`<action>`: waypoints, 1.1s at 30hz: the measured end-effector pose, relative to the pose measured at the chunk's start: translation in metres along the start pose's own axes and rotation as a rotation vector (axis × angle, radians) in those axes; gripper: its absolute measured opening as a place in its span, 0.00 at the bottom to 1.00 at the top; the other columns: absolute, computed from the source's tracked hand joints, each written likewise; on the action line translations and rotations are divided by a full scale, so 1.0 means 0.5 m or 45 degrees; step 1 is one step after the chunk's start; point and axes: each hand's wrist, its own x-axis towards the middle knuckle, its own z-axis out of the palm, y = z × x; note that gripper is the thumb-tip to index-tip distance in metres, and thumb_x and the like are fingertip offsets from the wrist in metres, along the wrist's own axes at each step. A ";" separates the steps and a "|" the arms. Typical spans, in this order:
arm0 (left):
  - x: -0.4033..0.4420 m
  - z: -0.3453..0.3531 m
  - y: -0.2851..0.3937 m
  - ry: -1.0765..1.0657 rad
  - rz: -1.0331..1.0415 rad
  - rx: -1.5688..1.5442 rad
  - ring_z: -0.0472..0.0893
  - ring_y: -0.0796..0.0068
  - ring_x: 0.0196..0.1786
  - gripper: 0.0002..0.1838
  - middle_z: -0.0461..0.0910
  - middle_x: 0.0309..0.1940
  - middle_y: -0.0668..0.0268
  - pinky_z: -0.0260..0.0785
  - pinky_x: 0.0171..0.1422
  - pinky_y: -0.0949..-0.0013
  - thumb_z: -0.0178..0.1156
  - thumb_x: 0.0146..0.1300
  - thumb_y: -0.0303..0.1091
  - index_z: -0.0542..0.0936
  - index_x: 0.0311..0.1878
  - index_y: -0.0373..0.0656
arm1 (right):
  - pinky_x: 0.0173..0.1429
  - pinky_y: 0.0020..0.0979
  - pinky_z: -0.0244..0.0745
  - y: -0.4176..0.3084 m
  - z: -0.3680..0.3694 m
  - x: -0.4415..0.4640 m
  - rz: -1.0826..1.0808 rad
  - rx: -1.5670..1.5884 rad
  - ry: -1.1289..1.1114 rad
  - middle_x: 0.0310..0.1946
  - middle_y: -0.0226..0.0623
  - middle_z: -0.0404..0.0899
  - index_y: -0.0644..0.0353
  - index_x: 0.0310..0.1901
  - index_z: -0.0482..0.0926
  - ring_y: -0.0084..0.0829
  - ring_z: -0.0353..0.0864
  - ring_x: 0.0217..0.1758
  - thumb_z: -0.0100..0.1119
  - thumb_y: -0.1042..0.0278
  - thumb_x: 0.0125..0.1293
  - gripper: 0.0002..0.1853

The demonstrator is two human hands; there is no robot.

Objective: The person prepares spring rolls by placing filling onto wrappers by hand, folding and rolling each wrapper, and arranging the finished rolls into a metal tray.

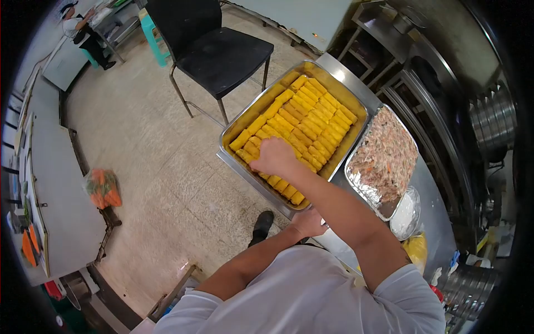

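Note:
A deep metal tray (360, 103) holds tight rows of yellow rolls (303, 119), which look like spring rolls. My right hand (274, 156) reaches over the left part of the rows with its fingers curled down against the rolls. What its fingertips pinch is hidden under the hand. Close to my body, my left hand (307, 222) is at the tray's near corner, its fingers curled. A small white bit shows beside that hand, too small to name. Right of the rolls is a tray of shredded filling (385, 153), pale with orange shreds.
The trays stand on a metal table (431, 206). A bowl of white stuff (405, 214) and a yellow bag (415, 249) are nearby. Beyond the table stands a black chair (222, 58). A bag of carrots (103, 188) lies on the floor. Another person (83, 30) works far left.

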 end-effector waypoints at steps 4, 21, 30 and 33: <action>0.005 0.018 -0.012 0.009 0.020 -0.031 0.78 0.52 0.75 0.33 0.77 0.74 0.54 0.73 0.78 0.51 0.66 0.69 0.48 0.76 0.76 0.52 | 0.68 0.45 0.84 0.000 0.010 -0.004 -0.011 -0.025 0.015 0.57 0.58 0.88 0.68 0.57 0.88 0.52 0.88 0.63 0.70 0.43 0.65 0.33; -0.009 -0.037 0.043 0.276 0.161 0.153 0.75 0.50 0.73 0.27 0.79 0.66 0.54 0.73 0.77 0.51 0.66 0.71 0.48 0.80 0.68 0.45 | 0.57 0.38 0.85 0.181 0.032 -0.117 -0.030 0.930 0.782 0.46 0.49 0.92 0.67 0.58 0.87 0.42 0.92 0.50 0.64 0.68 0.74 0.16; 0.007 -0.012 0.038 0.557 0.383 0.186 0.83 0.47 0.58 0.17 0.87 0.53 0.56 0.77 0.66 0.49 0.74 0.62 0.33 0.87 0.54 0.42 | 0.49 0.29 0.81 0.412 0.288 -0.613 0.349 1.279 0.804 0.39 0.34 0.90 0.67 0.55 0.88 0.21 0.83 0.42 0.67 0.70 0.77 0.12; 0.017 0.010 0.055 0.554 0.434 0.212 0.84 0.47 0.55 0.14 0.88 0.49 0.55 0.77 0.62 0.48 0.74 0.62 0.29 0.87 0.51 0.40 | 0.50 0.29 0.81 0.462 0.394 -0.767 0.640 1.406 0.816 0.40 0.36 0.90 0.67 0.55 0.88 0.22 0.84 0.42 0.68 0.70 0.77 0.12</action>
